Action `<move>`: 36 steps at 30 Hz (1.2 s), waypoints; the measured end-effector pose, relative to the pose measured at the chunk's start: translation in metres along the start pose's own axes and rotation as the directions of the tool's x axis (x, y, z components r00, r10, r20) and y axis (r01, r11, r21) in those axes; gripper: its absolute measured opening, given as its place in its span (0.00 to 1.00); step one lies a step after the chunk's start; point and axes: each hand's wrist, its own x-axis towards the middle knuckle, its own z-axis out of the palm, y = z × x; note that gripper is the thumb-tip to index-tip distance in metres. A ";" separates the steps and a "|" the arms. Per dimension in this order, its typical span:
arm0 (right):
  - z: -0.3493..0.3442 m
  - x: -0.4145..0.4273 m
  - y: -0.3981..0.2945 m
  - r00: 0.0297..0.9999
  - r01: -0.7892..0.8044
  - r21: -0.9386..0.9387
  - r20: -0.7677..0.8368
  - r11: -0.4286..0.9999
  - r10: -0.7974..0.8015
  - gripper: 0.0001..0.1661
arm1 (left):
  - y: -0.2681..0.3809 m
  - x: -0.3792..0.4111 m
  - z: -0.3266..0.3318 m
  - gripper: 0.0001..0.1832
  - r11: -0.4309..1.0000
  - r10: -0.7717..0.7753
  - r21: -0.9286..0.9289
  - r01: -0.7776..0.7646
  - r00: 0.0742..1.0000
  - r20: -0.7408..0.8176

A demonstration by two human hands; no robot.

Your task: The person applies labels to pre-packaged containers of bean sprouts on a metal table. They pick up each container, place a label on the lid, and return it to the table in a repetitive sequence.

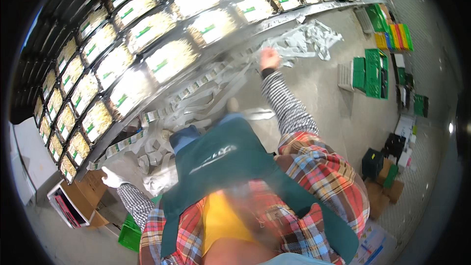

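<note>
My left hand point(113, 178), in a white glove, is near the table's edge at the lower left. Its fingertips are close to the end of a strip of labels point(127, 141); whether they touch it is unclear. Bare and blurred, my right hand point(270, 59) is over the floor beside crumpled pale backing strips point(311, 38). Its fingers look curled, but I cannot tell whether they grip anything. Rows of black plastic trays of pale, shredded-looking food point(172, 60) cover the table before me, many with a white and green label.
More loose backing strips point(154, 154) lie by my feet. At the left are a cardboard box point(92, 187) and a green crate point(130, 232). Green crates point(376, 73) stand on the floor to the right, with dark boxes point(372, 162) and cardboard boxes point(377, 195) further down.
</note>
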 end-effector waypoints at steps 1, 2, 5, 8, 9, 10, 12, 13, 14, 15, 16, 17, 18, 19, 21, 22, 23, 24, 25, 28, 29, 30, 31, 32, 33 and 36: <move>-0.047 0.069 0.034 0.960 0.136 -0.050 -0.238 0.990 -0.144 0.12 | 0.004 -0.043 0.012 0.25 0.971 0.020 -0.238 0.037 0.973 0.231; -0.040 0.117 0.041 0.882 -0.059 -0.186 -0.470 0.981 -0.036 0.13 | -0.017 -0.058 -0.013 0.19 0.985 -0.043 -0.143 0.094 0.945 0.323; -0.079 0.240 0.085 0.901 -0.255 -0.312 -0.420 0.915 0.108 0.28 | -0.033 -0.148 -0.010 0.11 0.848 -0.312 -0.228 0.478 0.798 0.515; -0.098 0.321 0.096 0.961 -0.277 -0.433 -0.120 0.858 0.250 0.40 | -0.044 -0.230 -0.008 0.12 0.834 -0.372 -0.166 0.526 0.758 0.536; -0.112 0.337 0.105 0.974 -0.227 -0.415 -0.085 0.881 0.210 0.45 | -0.028 -0.258 0.003 0.12 0.821 -0.394 -0.141 0.554 0.726 0.563; -0.115 0.346 0.107 0.928 -0.216 -0.562 0.137 0.799 0.347 0.53 | -0.018 -0.273 0.000 0.14 0.825 -0.397 -0.115 0.553 0.712 0.579; -0.080 0.318 0.103 0.837 -0.136 -0.671 0.316 0.729 0.447 0.53 | -0.002 -0.259 -0.037 0.20 0.905 -0.331 -0.025 0.426 0.737 0.589; -0.099 0.336 0.100 0.825 -0.097 -0.690 0.347 0.717 0.446 0.53 | 0.023 -0.278 -0.016 0.20 0.896 -0.286 -0.074 0.437 0.696 0.659; -0.088 0.321 0.094 0.806 -0.072 -0.638 0.415 0.766 0.422 0.51 | 0.036 -0.286 -0.021 0.19 0.889 -0.292 -0.081 0.450 0.694 0.658; -0.098 0.331 0.087 0.827 -0.075 -0.566 0.425 0.821 0.369 0.50 | 0.042 -0.301 -0.007 0.20 0.896 -0.242 -0.092 0.435 0.650 0.720; -0.115 0.341 0.087 0.867 -0.043 -0.578 0.383 0.815 0.318 0.46 | 0.064 -0.309 0.015 0.20 0.905 -0.195 -0.097 0.415 0.605 0.772; -0.134 0.351 0.086 0.905 -0.009 -0.597 0.336 0.802 0.261 0.42 | 0.093 -0.324 0.037 0.20 0.911 -0.146 -0.104 0.399 0.549 0.823; -0.100 0.321 0.067 0.914 0.172 -0.693 0.378 0.700 0.150 0.32 | 0.110 -0.339 0.022 0.20 0.925 -0.130 -0.105 0.366 0.561 0.817; -0.081 0.299 0.043 0.910 0.208 -0.691 0.396 0.692 0.122 0.24 | 0.133 -0.350 0.012 0.21 0.937 -0.100 -0.108 0.333 0.549 0.830; -0.072 0.225 -0.022 0.891 0.272 -0.383 0.446 0.883 -0.081 0.23 | 0.174 -0.376 0.010 0.22 0.951 0.085 -0.222 0.214 0.510 0.856; -0.079 0.195 -0.053 0.808 0.448 -0.316 0.544 0.837 -0.227 0.17 | 0.199 -0.400 0.011 0.26 0.929 0.191 -0.310 0.202 0.456 0.869; -0.088 0.151 -0.080 0.731 0.444 -0.114 0.621 0.889 -0.285 0.11 | 0.226 -0.417 0.015 0.30 0.897 0.309 -0.400 0.188 0.379 0.872; -0.083 0.097 -0.107 0.655 0.533 0.138 0.557 0.835 -0.511 0.11 | 0.251 -0.432 0.012 0.33 0.826 0.509 -0.558 0.080 0.319 0.800; -0.084 0.046 -0.154 0.491 0.598 0.238 0.646 0.766 -0.584 0.08 | 0.271 -0.442 0.004 0.36 0.718 0.678 -0.696 -0.020 0.250 0.692; -0.063 -0.065 -0.241 0.288 0.495 0.509 0.668 0.704 -0.686 0.09 | 0.311 -0.438 -0.027 0.36 0.624 0.771 -0.777 -0.087 0.229 0.594; -0.054 -0.087 -0.259 0.257 0.472 0.593 0.615 0.652 -0.745 0.10 | 0.311 -0.432 -0.035 0.31 0.625 0.748 -0.780 0.033 0.259 0.611; -0.043 -0.106 -0.272 0.272 0.462 0.585 0.622 0.667 -0.734 0.11 | 0.298 -0.411 -0.042 0.28 0.632 0.718 -0.754 0.178 0.232 0.656; -0.032 -0.127 -0.284 0.283 0.448 0.577 0.632 0.683 -0.721 0.13 | 0.282 -0.389 -0.049 0.25 0.627 0.688 -0.710 0.322 0.200 0.698; -0.014 -0.144 -0.293 0.297 0.405 0.622 0.603 0.670 -0.740 0.12 | 0.268 -0.369 -0.051 0.17 0.552 0.698 -0.750 0.364 0.289 0.655; 0.003 -0.161 -0.305 0.248 0.369 0.658 0.612 0.657 -0.751 0.13 | 0.253 -0.345 -0.059 0.18 0.574 0.682 -0.781 0.245 0.386 0.622; 0.036 -0.192 -0.321 0.039 0.464 0.535 0.784 0.706 -0.620 0.23 | 0.211 -0.260 -0.092 0.11 0.195 0.351 -0.830 0.523 0.753 0.557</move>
